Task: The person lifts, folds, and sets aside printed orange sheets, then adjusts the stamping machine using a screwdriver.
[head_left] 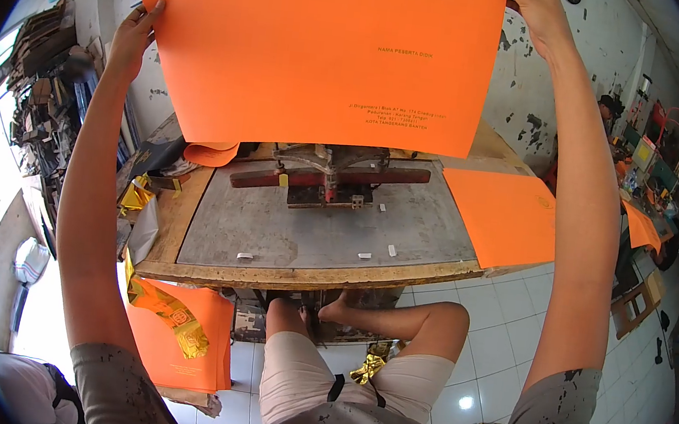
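Observation:
A large orange sheet with small printed lettering is held up in front of me, spread between both hands. My left hand pinches its left edge, thumb on the near face. At the upper right corner my right hand grips the sheet, partly cut off by the frame's top. Below and behind the sheet stands a metal press with a red crossbar, its upper part hidden by the sheet. The press rests over a grey metal plate on a wooden table, with several small white pieces on the plate.
Another orange sheet lies on the table's right side. A stack of orange sheets sits low at left, with gold foil draped over it. More gold foil lies on the table's left end. At far right is a cluttered workbench.

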The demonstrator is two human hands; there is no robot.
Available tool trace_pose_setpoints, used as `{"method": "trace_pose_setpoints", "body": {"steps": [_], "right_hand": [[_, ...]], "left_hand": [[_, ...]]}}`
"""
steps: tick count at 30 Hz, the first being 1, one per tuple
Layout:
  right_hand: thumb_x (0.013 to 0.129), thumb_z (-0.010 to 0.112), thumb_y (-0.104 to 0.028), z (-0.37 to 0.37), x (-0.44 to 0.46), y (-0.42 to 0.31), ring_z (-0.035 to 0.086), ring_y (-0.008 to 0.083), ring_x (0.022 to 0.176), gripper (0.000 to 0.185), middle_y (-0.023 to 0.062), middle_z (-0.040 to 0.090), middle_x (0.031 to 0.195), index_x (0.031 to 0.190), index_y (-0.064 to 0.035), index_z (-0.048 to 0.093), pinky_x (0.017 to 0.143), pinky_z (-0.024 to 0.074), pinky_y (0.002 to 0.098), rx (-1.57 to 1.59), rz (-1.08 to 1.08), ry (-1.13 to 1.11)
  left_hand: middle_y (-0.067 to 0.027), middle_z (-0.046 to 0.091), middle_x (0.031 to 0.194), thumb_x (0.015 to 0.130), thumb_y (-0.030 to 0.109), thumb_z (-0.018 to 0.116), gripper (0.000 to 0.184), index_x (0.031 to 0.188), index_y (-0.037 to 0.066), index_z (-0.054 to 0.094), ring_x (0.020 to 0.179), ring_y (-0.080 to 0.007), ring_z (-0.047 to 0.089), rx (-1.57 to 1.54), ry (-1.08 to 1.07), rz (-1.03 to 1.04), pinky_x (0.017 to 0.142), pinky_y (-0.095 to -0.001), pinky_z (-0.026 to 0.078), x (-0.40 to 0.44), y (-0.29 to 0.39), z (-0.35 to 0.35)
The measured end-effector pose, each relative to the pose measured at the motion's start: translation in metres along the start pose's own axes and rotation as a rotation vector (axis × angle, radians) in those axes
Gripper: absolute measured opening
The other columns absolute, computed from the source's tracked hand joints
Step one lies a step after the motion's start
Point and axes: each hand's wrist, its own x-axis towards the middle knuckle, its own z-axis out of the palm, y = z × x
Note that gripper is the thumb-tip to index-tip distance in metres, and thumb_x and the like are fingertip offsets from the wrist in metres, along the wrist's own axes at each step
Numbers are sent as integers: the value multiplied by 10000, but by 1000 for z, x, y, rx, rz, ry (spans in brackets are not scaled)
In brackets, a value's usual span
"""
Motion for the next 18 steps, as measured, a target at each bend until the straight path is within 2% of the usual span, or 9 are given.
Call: {"method": "trace_pose_setpoints", "body": {"steps": [18], "right_hand": [[983,681,-170,-5,5,-9,654,137,823,162,39,698,937,1047,-23,701,767,539,309,11,2,12]], "left_hand": [[1,688,1152,921,424,739,502,1261,73,621,1054,-99,633,2,14,-4,942,-280,476,4,8,2]]}}
